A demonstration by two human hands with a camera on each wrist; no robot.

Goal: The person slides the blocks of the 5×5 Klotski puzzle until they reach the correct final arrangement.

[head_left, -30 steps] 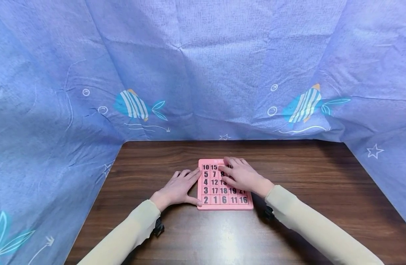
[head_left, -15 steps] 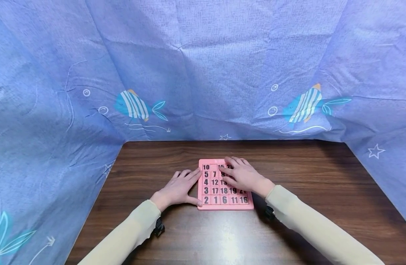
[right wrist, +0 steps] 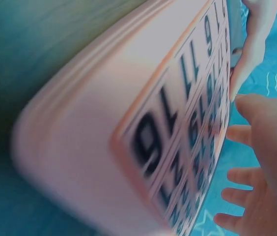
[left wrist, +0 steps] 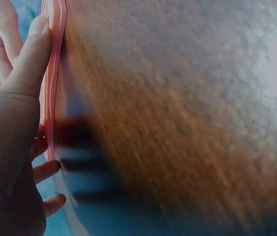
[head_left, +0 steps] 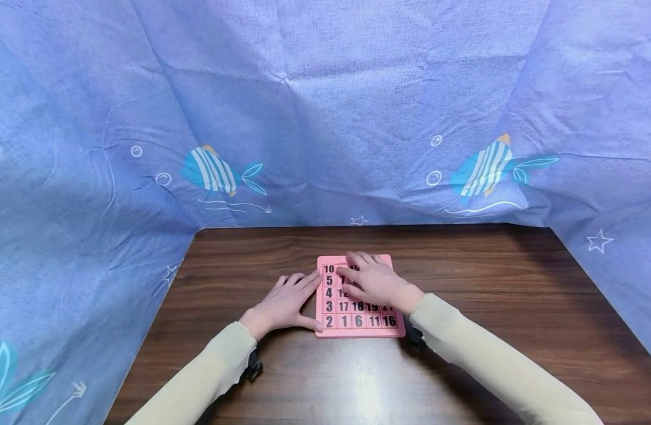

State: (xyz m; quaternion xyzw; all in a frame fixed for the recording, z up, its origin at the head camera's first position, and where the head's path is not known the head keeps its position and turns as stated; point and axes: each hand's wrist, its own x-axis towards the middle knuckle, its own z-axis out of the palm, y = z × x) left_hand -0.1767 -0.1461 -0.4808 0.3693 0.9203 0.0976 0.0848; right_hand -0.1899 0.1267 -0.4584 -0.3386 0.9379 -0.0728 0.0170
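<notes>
The left hand, fingers spread, touches the left edge of a pink number board; the right hand, fingers extended, covers its upper tiles. At lower centre, between them, the near-square board's digits face upright. Below lies a brown table; fish-printed blue cloth fills the upper frame.

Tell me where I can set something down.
The table is bare right of the pink number puzzle, between right sleeve and blue cloth; left, between left sleeve and cloth; and on the near side, between both sleeves. The puzzle is crowded: left hand at its left edge, right hand over its upper rows.
</notes>
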